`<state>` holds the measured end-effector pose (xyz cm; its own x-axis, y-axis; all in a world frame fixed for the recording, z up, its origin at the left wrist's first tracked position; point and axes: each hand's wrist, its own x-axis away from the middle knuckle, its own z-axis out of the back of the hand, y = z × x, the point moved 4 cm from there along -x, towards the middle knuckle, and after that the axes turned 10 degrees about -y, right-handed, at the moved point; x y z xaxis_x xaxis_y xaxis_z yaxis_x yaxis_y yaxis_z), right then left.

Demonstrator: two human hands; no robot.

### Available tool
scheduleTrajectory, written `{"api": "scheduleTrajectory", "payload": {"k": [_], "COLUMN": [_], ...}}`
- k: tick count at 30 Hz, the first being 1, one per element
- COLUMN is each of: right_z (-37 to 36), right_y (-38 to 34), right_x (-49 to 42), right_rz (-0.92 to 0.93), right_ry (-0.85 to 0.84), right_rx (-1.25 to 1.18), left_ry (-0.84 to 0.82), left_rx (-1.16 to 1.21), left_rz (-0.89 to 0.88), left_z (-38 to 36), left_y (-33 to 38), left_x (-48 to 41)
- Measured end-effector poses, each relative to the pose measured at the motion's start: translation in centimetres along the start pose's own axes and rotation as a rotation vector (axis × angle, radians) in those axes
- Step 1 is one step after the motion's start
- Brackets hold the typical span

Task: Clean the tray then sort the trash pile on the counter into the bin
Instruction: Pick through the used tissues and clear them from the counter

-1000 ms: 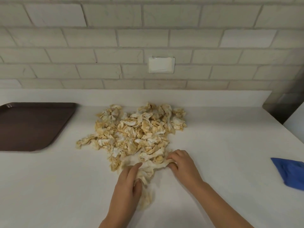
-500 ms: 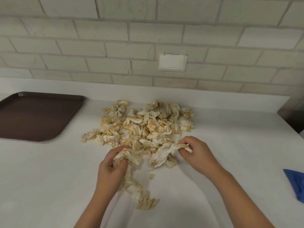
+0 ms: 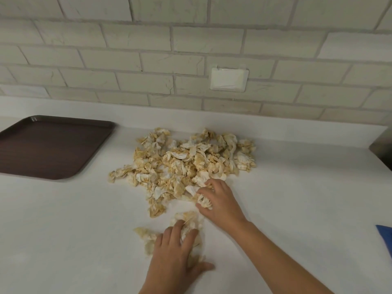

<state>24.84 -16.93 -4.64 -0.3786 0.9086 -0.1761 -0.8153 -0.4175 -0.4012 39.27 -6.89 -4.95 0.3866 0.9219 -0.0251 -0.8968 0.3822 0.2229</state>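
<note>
Head view: one trash pile [image 3: 186, 164] of crumpled, stained paper scraps lies on the counter [image 3: 63, 230], centred; individual scraps are too many to count. One brown tray [image 3: 48, 145] sits at 9 o'clock from the pile, apart from it and bare. The left hand [image 3: 176, 259] lies flat, fingers spread, pressing a small separated clump [image 3: 188, 223] at 6 o'clock of the pile, probably to hold that portion aside. The right hand [image 3: 220, 202] is clenched on a scrap [image 3: 203, 200] at the pile's 5 o'clock edge, probably drawing it toward the clump. One blue cloth [image 3: 385, 238] shows at 3 o'clock. No bin is visible.
</note>
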Motion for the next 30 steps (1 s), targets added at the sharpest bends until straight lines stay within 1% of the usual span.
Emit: {"api": "scheduleTrajectory", "payload": {"k": [2,5,7,10,14,16,19,21,24,25,27,30], "right_z": [0.0,0.4,1.7,4.5,7.2,8.3,9.8,10.7,12.1,12.5,12.9,12.2], "right_y": [0.2,0.6,0.7,0.7,1.0,1.1,1.4,1.8,2.7,3.0,3.7,4.4], "right_x": [-0.2,0.2,0.8,1.7,2.6,2.7,2.7,2.8,3.6,3.9,4.7,5.7], "right_rz": [0.014,0.007,-0.037,-0.147,-0.332,-0.381,-0.423,-0.442,-0.481,-0.495,-0.534,-0.634], "right_ry": [0.015,0.031,0.114,0.277,0.373,0.417,0.506,0.58,0.688,0.713,0.721,0.639], "right_rx": [0.008,-0.091,-0.275,-0.576,-0.951,-1.096,-1.287,-1.34,-1.372,-1.365,-1.301,-1.217], "left_ry": [0.081,0.095,0.099,0.135,0.22,0.254,0.277,0.27,0.247,0.234,0.18,0.017], "left_rx": [0.024,0.092,0.176,0.331,0.538,0.584,0.593,0.611,0.654,0.636,0.518,0.211], "left_rz": [-0.028,-0.032,-0.025,0.043,0.146,0.155,0.144,0.15,0.176,0.2,0.238,0.243], "left_z": [-0.3,0.0,0.5,1.4,2.6,2.8,3.0,3.3,4.0,4.1,4.3,3.9], "left_y": [-0.5,-1.2,-1.7,-2.1,-1.7,-1.4,-0.9,-0.6,-0.3,-0.3,-0.3,-0.1], "left_x": [0.1,-0.4,-0.8,-0.9,-0.8,-0.8,-1.1,-1.4,-1.5,-1.5,-1.9,-3.1]}}
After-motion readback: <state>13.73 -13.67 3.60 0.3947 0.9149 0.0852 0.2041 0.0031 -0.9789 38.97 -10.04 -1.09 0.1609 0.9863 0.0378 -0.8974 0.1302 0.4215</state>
